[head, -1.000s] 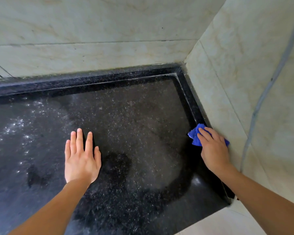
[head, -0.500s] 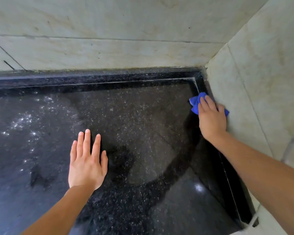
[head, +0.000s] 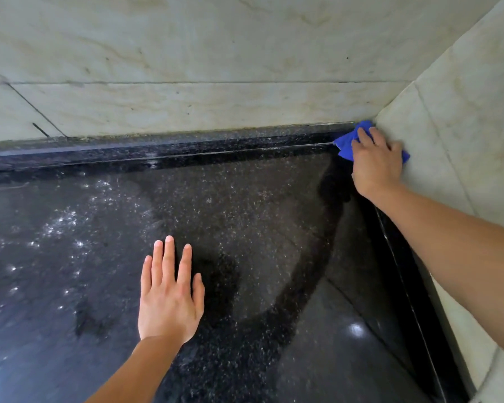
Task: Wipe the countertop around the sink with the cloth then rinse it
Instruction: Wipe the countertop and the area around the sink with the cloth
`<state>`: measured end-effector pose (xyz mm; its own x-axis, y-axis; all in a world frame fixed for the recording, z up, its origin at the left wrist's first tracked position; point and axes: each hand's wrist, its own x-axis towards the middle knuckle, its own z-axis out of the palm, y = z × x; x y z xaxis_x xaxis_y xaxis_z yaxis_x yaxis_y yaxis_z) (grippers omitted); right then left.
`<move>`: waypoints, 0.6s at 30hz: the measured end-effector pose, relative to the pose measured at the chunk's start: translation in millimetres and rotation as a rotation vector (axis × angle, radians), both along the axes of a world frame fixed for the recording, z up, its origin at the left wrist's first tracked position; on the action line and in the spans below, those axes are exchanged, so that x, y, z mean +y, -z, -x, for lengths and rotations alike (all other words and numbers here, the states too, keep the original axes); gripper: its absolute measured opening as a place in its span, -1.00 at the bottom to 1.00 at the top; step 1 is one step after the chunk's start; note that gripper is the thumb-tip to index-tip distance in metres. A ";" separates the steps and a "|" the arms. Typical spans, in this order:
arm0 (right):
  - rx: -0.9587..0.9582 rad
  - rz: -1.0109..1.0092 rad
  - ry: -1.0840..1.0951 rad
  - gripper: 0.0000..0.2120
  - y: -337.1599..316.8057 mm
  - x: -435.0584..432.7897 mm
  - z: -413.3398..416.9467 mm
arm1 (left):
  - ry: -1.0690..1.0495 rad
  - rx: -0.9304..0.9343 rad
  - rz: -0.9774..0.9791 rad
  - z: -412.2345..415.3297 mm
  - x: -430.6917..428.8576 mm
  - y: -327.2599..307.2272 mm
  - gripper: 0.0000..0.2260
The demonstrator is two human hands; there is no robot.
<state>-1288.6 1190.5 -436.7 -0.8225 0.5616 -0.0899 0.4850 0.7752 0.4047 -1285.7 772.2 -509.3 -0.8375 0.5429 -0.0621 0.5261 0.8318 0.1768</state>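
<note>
Head view, looking down at a dark speckled stone surface (head: 259,228) that meets pale tiled walls in a corner. No sink is in view.

Far to the left of the left grip, white specks (head: 56,225) are scattered over the stone; whether they are drops or dust cannot be told. The left grip (head: 169,301) lies flat on the surface, fingers straight and close together, holding nothing; it seems to act as a brace. To its right, a darker curved band (head: 274,309) sweeps up towards the far corner.

The blue cloth (head: 345,146) sits in that corner, bunched under the right grip (head: 376,161), whose fingers bend over it and press it against the raised back edge (head: 186,152). Just right of this grip stands the side wall (head: 463,112).

The wiping step looks to be in hand, at the corner. The next move likely calls for drawing the cloth left along the back edge. Rinsing is not yet done.
</note>
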 end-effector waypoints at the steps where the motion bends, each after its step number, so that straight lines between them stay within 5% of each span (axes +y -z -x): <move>1: -0.047 -0.017 -0.014 -0.53 4.8 -2.8 -11.3 | 0.000 0.003 0.001 1.1 -0.1 0.1 -0.50; 5: -0.110 0.055 0.010 -0.60 11.6 -23.3 -60.1 | -0.010 -0.002 -0.008 0.1 0.4 -2.5 -0.48; 10: 0.828 0.579 0.415 -0.54 -11.6 -26.3 -16.2 | -0.010 0.007 -0.015 0.3 1.0 -2.6 -0.48; 14: 1.443 0.943 0.824 -0.68 -3.6 -27.6 51.2 | -0.005 0.019 -0.020 -0.3 0.9 -1.1 -0.49; 16: 1.525 1.074 1.013 -0.76 7.4 -28.9 76.2 | 0.000 0.026 -0.016 -0.3 0.9 0.1 -0.50; 18: 1.413 0.981 1.092 -0.62 19.7 -26.5 91.0 | -0.002 0.028 -0.011 0.2 0.7 0.7 -0.51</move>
